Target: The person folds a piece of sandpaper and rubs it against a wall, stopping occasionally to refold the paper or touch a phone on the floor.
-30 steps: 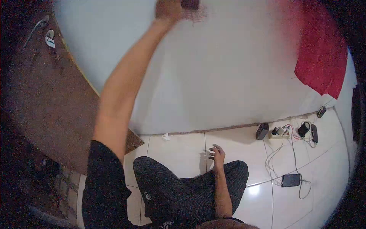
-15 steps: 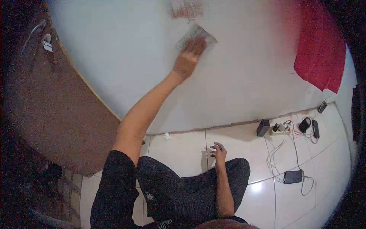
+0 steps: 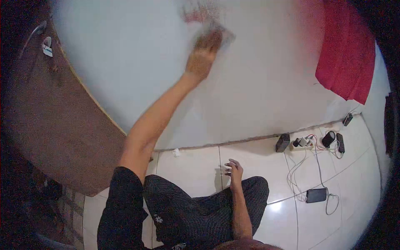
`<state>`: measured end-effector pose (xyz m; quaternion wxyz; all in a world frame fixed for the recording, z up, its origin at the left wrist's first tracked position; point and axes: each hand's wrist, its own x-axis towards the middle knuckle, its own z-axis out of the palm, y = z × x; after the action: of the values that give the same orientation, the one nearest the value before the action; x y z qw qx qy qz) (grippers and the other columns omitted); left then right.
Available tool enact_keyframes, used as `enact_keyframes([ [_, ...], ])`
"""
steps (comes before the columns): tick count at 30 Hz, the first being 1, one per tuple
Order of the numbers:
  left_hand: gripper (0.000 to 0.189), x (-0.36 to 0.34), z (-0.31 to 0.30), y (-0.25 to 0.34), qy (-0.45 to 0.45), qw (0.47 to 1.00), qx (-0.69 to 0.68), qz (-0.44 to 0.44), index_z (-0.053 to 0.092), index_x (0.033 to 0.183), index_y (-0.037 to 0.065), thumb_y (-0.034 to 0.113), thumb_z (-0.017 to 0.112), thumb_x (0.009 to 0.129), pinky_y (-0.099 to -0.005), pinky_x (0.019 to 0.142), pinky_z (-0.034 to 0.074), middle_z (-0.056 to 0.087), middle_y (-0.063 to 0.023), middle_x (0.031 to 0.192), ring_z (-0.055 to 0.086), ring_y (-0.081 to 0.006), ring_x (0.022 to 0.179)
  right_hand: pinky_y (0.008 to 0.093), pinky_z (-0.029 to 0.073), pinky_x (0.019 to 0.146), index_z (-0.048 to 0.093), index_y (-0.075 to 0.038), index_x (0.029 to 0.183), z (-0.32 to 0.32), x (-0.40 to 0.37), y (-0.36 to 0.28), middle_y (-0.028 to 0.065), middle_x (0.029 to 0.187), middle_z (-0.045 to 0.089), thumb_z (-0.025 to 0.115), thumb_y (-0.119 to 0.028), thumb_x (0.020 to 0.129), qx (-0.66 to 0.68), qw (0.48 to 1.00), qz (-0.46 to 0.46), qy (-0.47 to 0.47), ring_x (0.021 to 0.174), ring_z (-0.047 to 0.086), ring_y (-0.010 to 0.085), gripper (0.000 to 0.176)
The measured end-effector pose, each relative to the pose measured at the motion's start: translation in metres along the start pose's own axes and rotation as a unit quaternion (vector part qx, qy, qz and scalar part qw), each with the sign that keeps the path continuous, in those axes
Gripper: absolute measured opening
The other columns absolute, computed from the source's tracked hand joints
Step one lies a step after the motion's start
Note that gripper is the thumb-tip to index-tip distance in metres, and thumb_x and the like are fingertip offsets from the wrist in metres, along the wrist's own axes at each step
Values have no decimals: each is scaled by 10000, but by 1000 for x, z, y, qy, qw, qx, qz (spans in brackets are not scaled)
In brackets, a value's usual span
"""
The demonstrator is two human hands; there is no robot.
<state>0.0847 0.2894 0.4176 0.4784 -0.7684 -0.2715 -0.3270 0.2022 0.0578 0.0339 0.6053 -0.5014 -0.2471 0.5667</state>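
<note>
My left hand [image 3: 203, 58] is stretched up against the white wall [image 3: 137, 71], holding a grey printed paper sheet [image 3: 228, 36] against the surface. Both hand and sheet are smeared by motion, and the fingers cover most of the paper. Just above them is a reddish marked patch [image 3: 196, 16] on the wall. My right hand [image 3: 235, 171] hovers near my right knee, its fingers loosely bent and apart, with nothing in it.
Red cloth [image 3: 346, 58] hangs over the wall at the right. A power strip [image 3: 301, 143] with plugs, adapters and cables lies on the tiled floor, with a black box [image 3: 316, 195] nearby. A brown door [image 3: 62, 125] is at the left. A white scrap [image 3: 176, 152] lies at the wall's foot.
My left hand and the sheet have shifted slightly upward on the wall, towards the reddish patch. My right hand stays near the knee. The whole view has tilted a little.
</note>
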Motion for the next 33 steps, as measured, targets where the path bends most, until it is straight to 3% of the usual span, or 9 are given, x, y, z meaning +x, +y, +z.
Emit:
enact_keyframes([
  [2,694,40,-10,-18,63,998,2,-10,322,1417,-7,-29,525,754,-425,1102,307,342,-176,1458,361,-339,1322,284,505,582,576,-33,1182,0,0,0,119,945,657,516,-179,910,-8,1000,-1,-3,693,594,166,314],
  [5,619,80,-35,-28,-38,987,-78,-135,323,1424,13,8,441,816,-450,1130,254,294,-195,1484,301,-360,1362,285,509,583,576,-34,1181,1,0,0,119,948,658,510,-175,911,-23,1000,11,0,688,592,165,311],
  [7,582,81,-36,-26,63,991,-60,-101,331,1391,-78,-97,429,818,-415,1124,280,327,-247,1453,330,-386,1339,291,515,591,578,-35,1177,1,-1,0,123,951,657,505,-169,906,-41,999,12,2,695,591,169,311],
  [10,672,29,-12,-14,42,998,-14,-55,340,1386,-42,-36,540,745,-419,1076,345,335,-195,1458,360,-364,1314,295,515,593,581,-35,1172,2,-1,3,129,954,655,509,-173,907,-25,1000,1,-9,708,595,177,308],
  [14,685,-46,-7,37,-39,992,-98,-65,303,1407,-42,-58,518,756,-439,1128,266,258,-171,1504,238,-331,1397,296,515,601,572,-32,1183,5,-7,-6,126,954,656,507,-183,912,-15,1000,15,-7,709,598,174,317],
  [19,665,-49,-5,50,-51,988,-94,-109,296,1411,-49,-61,500,778,-463,1130,254,248,-162,1512,227,-312,1407,288,522,553,579,-36,1174,-2,3,2,132,938,662,513,-158,909,-12,1000,-11,-1,686,611,167,300],
  [28,641,61,-13,-7,93,986,-85,-105,286,1431,-10,-49,412,803,-455,1138,225,190,-187,1529,205,-357,1405,290,520,587,573,-25,1184,2,-9,-9,128,956,656,535,-203,891,-4,1000,-19,-6,727,613,181,345],
  [30,567,99,-28,-23,123,982,-29,-143,319,1397,-77,-68,420,840,-408,1131,263,317,-255,1456,313,-405,1343,295,518,609,574,-25,1184,1,-5,-10,124,957,657,534,-206,895,-7,1000,-1,-7,737,619,182,344],
  [33,577,95,-32,-23,5,991,45,-124,302,1404,-77,-54,417,839,-415,1145,226,299,-262,1462,282,-405,1359,282,508,584,578,-31,1183,2,-2,-2,116,944,657,530,-190,903,-7,1000,-3,-6,719,608,163,325],
])
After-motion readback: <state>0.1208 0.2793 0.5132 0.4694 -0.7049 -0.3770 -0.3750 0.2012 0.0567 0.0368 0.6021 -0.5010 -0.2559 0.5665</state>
